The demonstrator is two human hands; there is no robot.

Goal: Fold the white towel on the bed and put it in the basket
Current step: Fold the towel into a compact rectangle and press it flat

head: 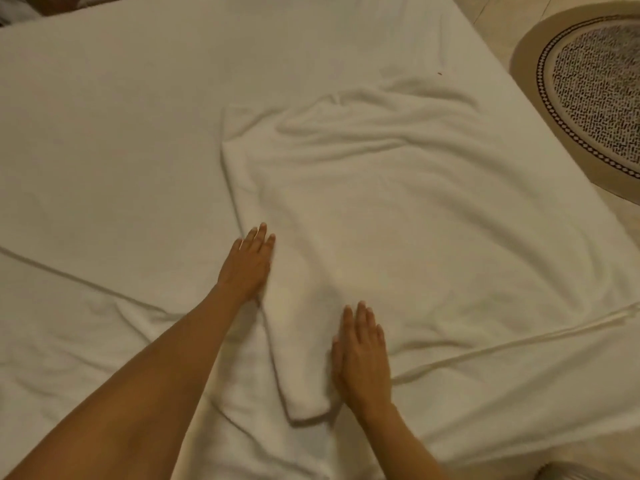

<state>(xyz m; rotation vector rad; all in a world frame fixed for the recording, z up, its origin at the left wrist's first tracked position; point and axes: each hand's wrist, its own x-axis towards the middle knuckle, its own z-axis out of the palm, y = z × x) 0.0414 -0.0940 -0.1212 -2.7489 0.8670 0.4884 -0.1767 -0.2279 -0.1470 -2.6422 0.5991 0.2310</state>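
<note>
The white towel (374, 202) lies spread on the bed (104, 133), doubled over, with a thick folded edge running down its left side and wrinkles at its far end. My left hand (247, 263) rests flat on that left folded edge, fingers straight. My right hand (362, 355) presses flat on the towel near its front corner, fingers straight and together. No basket is in view.
The bed's white sheet has creases at the front left and front right. Beyond the bed's right edge is a tiled floor with a round patterned rug (595, 88). A dark object shows at the far left corner (20, 8).
</note>
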